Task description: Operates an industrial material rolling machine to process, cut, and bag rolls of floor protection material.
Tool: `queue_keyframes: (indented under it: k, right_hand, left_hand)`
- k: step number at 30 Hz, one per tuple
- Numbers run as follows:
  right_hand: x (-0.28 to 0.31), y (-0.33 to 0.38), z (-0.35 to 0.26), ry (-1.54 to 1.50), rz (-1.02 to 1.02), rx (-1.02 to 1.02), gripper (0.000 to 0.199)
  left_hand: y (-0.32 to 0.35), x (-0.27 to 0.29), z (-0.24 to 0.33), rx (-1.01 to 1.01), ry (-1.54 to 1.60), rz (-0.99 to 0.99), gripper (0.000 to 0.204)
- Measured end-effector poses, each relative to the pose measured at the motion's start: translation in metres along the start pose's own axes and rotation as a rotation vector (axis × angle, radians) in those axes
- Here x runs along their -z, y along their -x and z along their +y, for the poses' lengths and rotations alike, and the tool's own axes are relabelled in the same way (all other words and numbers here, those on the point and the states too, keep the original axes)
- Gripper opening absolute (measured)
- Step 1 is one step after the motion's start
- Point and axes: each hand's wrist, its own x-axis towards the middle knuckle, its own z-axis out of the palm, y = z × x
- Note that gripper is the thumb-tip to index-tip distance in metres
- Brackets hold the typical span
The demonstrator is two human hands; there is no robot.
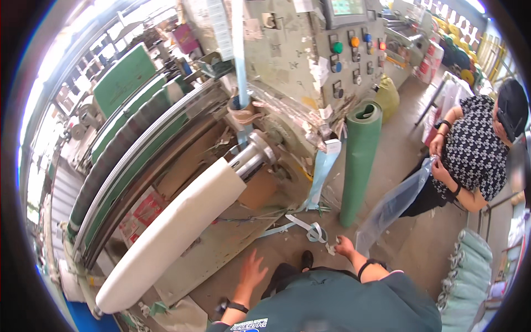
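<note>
Resting on its metal shaft [246, 160], the white roll [171, 238] appears already wound, though what is left cannot be told. A pale scrap [331, 249] is pinched in the right hand [346, 247], while the left hand [251, 270] is held empty, fingers spread, near the roll.
</note>
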Motion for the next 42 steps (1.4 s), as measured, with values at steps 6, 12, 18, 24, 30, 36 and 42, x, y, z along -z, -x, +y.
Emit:
queue_keyframes:
  k: [6,12,18,24,30,36,42]
  right_hand:
    - [0.057,0.009,-0.054,-0.079,0.166,0.019,0.060]
    - [0.007,0.022,-0.032,0.043,0.345,-0.078,0.059]
    - [-0.034,0.079,-0.037,-0.358,0.257,-0.334,0.065]
    - [-0.066,0.099,-0.021,-0.217,0.378,-0.418,0.064]
    - [-0.049,0.095,-0.056,-0.138,0.350,-0.355,0.063]
    - [-0.049,0.061,-0.062,-0.541,0.211,-0.243,0.062]
    - [-0.056,0.030,-0.053,-0.574,0.014,-0.298,0.063]
  left_hand:
    - [0.011,-0.147,-0.106,0.565,0.502,-0.290,0.041]
    - [-0.060,-0.199,-0.267,-0.074,0.168,-0.506,0.034]
    - [-0.141,-0.164,-0.275,0.561,0.670,-0.470,0.026]
    - [-0.188,-0.112,-0.217,0.522,0.905,-0.620,0.018]
    - [-0.167,-0.109,-0.214,0.674,0.955,-0.436,0.017]
    - [-0.100,-0.120,-0.300,0.040,-0.271,-0.351,0.026]
    - [-0.049,-0.088,-0.332,0.547,-0.073,-0.376,0.015]
